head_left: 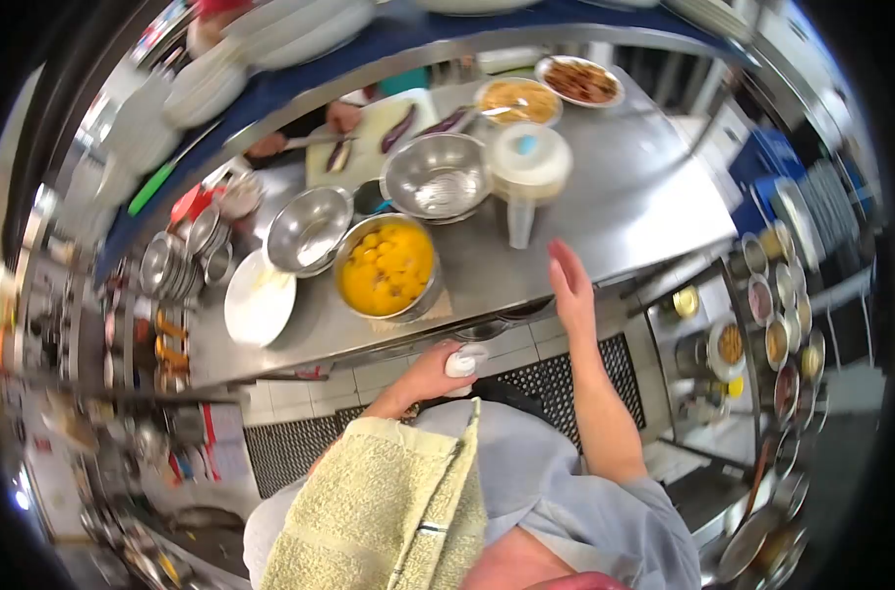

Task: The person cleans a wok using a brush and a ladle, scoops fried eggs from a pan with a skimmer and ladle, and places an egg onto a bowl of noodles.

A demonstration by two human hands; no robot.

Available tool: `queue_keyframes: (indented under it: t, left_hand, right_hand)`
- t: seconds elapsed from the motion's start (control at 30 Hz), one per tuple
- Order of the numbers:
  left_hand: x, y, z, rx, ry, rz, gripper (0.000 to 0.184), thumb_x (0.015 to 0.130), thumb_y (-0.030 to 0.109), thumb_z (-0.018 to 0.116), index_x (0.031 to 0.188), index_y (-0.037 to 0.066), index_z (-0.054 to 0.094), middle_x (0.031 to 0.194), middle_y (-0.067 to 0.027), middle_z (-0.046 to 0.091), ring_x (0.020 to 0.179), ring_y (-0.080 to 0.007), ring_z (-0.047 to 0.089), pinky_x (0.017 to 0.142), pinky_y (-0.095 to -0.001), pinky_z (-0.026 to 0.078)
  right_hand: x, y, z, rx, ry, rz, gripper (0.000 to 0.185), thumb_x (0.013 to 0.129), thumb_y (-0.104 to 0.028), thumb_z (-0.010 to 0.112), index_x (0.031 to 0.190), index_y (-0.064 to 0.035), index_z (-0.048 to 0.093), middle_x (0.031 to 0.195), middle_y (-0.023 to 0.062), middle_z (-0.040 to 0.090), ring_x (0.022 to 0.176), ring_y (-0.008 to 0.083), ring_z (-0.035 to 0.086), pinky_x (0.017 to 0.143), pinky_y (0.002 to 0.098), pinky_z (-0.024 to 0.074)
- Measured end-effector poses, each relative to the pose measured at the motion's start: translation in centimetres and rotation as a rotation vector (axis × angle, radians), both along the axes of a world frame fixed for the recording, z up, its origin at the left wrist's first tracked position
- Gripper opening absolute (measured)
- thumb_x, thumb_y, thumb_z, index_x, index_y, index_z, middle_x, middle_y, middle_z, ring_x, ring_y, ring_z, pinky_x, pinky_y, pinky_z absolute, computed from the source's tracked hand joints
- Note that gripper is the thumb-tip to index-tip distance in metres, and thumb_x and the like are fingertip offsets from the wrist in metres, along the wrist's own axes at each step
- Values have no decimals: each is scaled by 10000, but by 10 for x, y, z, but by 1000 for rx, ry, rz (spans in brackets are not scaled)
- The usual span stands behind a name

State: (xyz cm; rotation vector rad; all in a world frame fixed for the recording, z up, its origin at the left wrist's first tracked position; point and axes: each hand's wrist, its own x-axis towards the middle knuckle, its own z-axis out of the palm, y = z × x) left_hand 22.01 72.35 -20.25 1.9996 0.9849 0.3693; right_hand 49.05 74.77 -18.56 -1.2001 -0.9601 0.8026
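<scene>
My left hand (pixel 431 371) is closed around a small white container (pixel 460 365), held low in front of the table edge. My right hand (pixel 569 282) is stretched out over the table's front edge, fingers extended and holding nothing. Just beyond it stands a clear pitcher (pixel 519 224) with a white lidded tub (pixel 530 162) beside or behind it; I cannot tell if they are one piece. A metal pot (pixel 428 295) of cracked eggs (pixel 387 267) sits near the front edge. Two steel bowls, one larger (pixel 436 177) and one smaller (pixel 310 229), are behind it.
Across the table, a person's hands (pixel 344 118) work with a knife at a cutting board (pixel 369 146) with purple eggplants (pixel 399 129). A white plate (pixel 260 300) lies left. A shredded-food bowl (pixel 518 101) and a browned-food plate (pixel 580 81) sit behind. A plate shelf (pixel 418 49) hangs overhead.
</scene>
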Motion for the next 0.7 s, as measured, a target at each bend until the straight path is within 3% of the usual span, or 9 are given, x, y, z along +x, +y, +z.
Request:
queue_keyframes:
  t: [0.07, 0.13, 0.17, 0.23, 0.27, 0.4, 0.5, 0.6, 0.7]
  left_hand:
    - [-38, -17, -9, -181, 57, 208, 482, 690, 306, 770, 1037, 16, 604, 1015, -194, 619, 955, -358, 590, 824, -400, 476]
    - [-78, -44, -24, -159, 135, 311, 492, 687, 304, 767, 1051, 15, 604, 1022, -206, 624, 957, -365, 598, 825, -407, 478]
    - [-97, -57, -30, -138, 219, 380, 503, 685, 303, 764, 1065, 15, 603, 1029, -218, 629, 959, -371, 605, 826, -414, 481]
    - [-128, -86, -40, -200, 179, 473, 508, 680, 306, 762, 1057, 4, 605, 1011, -223, 637, 948, -378, 614, 824, -420, 486]
    - [-140, -97, -41, -200, 177, 481, 508, 680, 306, 762, 1057, 4, 605, 1011, -223, 637, 948, -378, 614, 824, -420, 486]
    - [-159, -144, -49, -376, 311, 623, 502, 668, 292, 764, 1044, -3, 610, 987, -216, 650, 934, -381, 623, 805, -420, 497]
    - [-148, -163, -63, -426, 278, 716, 487, 667, 277, 759, 1036, -4, 614, 1003, -215, 651, 949, -376, 623, 806, -413, 499]
    - [-116, -171, -62, -431, 363, 705, 504, 677, 272, 760, 1066, -5, 601, 1014, -209, 651, 963, -360, 623, 825, -400, 498]
    - [-77, -175, -61, -448, 242, 720, 509, 685, 293, 766, 1065, -2, 597, 1009, -202, 652, 960, -362, 622, 828, -400, 498]
  right_hand:
    - [-22, 49, 15, 41, 2, 48, 471, 902, -248, 621, 1257, 41, 506, 1215, 137, 590, 1067, 197, 563, 947, 312, 416]
    - [-40, 75, 24, -12, 86, 62, 391, 887, -258, 645, 1144, 29, 583, 1056, 91, 639, 962, 166, 591, 904, 292, 438]
    - [-47, 81, 30, -6, 89, 79, 391, 887, -258, 645, 1144, 29, 583, 1056, 91, 639, 962, 166, 591, 904, 292, 438]
    - [-54, 83, 40, -7, 94, -60, 293, 873, -260, 667, 985, 8, 630, 843, 23, 624, 784, 111, 579, 737, 253, 468]
    - [-52, 85, 38, 110, 59, -108, 260, 861, -266, 682, 879, -12, 625, 704, -16, 561, 621, 68, 507, 553, 227, 402]
    - [-23, 83, 14, 171, 180, -235, 220, 866, -227, 670, 829, -19, 608, 635, -20, 517, 546, 62, 447, 476, 229, 322]
    - [7, 75, 12, 265, 215, -274, 297, 917, -265, 573, 719, -43, 570, 564, -9, 469, 478, 77, 402, 453, 236, 295]
    - [37, 64, 25, 60, 250, -310, 498, 960, -373, 386, 553, -92, 437, 453, -1, 373, 413, 99, 331, 417, 246, 227]
    - [62, 52, 20, 63, 278, -171, 489, 955, -367, 409, 549, -95, 433, 447, -4, 365, 398, 98, 318, 398, 250, 212]
